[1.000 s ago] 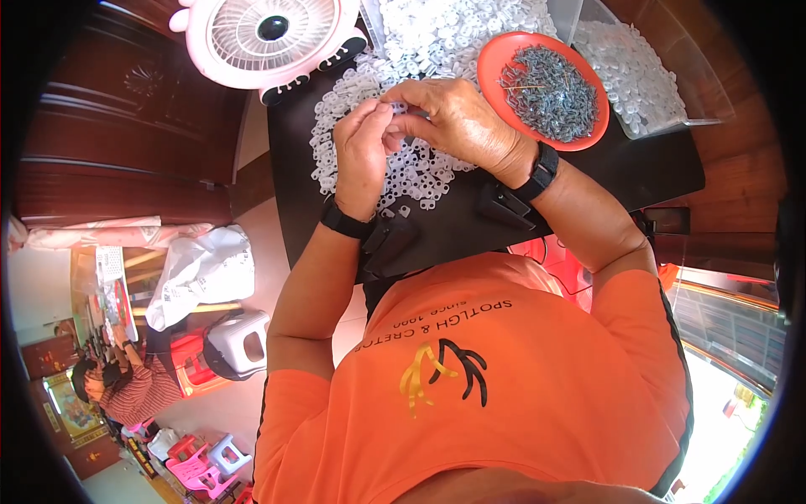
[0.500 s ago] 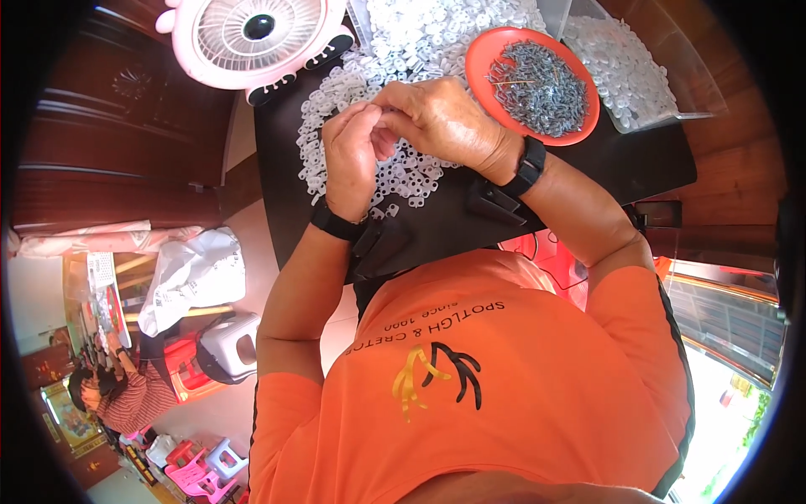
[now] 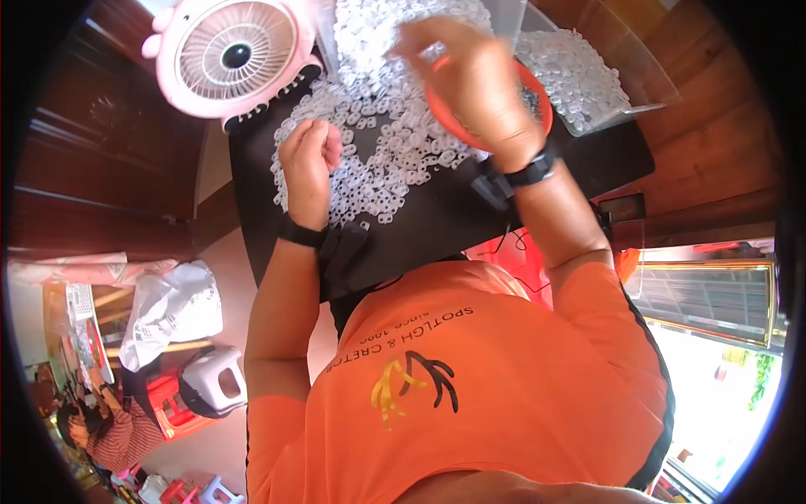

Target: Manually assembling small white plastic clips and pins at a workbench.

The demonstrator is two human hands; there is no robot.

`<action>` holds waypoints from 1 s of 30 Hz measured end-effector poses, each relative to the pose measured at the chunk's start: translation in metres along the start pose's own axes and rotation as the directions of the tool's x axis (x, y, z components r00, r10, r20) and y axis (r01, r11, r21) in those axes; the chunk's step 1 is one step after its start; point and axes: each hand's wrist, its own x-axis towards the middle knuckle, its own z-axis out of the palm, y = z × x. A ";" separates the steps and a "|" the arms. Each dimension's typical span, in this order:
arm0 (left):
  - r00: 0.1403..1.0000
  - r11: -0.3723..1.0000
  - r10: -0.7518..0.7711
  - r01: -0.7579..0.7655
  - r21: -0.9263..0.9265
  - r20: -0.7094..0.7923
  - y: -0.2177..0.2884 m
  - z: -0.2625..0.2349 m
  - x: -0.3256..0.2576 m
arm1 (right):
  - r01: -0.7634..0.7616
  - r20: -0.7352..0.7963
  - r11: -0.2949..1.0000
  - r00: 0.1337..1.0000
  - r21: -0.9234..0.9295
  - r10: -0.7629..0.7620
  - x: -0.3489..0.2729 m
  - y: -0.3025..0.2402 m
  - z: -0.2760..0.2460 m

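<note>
My left hand (image 3: 309, 160) is above the near-left part of a spread of small white plastic pieces with holes (image 3: 369, 189). Its fingers are curled closed, and whatever may be inside them is hidden. My right hand (image 3: 474, 84), smeared by motion, is raised over the left part of an orange plate (image 3: 445, 119), close to the heap of white pieces behind it. Whether its fingers hold anything cannot be made out. Thin grey metal pins (image 3: 531, 101) show on the plate at its right, partly covered by my hand.
A pink and white fan (image 3: 238, 55) stands at the table's far left. Clear bins of white pieces are at the back, one at the right (image 3: 571, 76). The dark tabletop (image 3: 579, 164) ends near my body. Another person in a striped top (image 3: 126, 433) is far left.
My hands were together over the white pieces and are now apart. The right moved right and away from me, over the plate; the left stays closed. The whole view has shifted slightly.
</note>
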 end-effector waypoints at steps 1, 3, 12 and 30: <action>0.999 1.000 -0.016 0.016 0.005 -0.052 -0.001 -0.002 0.002 | -0.080 0.036 0.987 0.996 -0.141 0.085 0.009 0.012 -0.017; 0.999 1.000 -0.019 0.019 -0.001 -0.034 -0.001 -0.006 0.008 | -0.245 -0.211 0.949 0.956 -0.199 0.203 0.043 0.014 -0.054; 0.993 0.997 -0.073 0.070 -0.032 -0.090 0.000 -0.006 0.012 | -0.310 -0.040 0.921 0.950 -0.235 0.309 0.031 0.054 -0.054; 0.994 0.995 -0.096 0.096 0.003 -0.054 -0.006 -0.010 0.012 | 0.236 0.763 0.910 0.635 -0.340 0.120 -0.040 0.005 0.095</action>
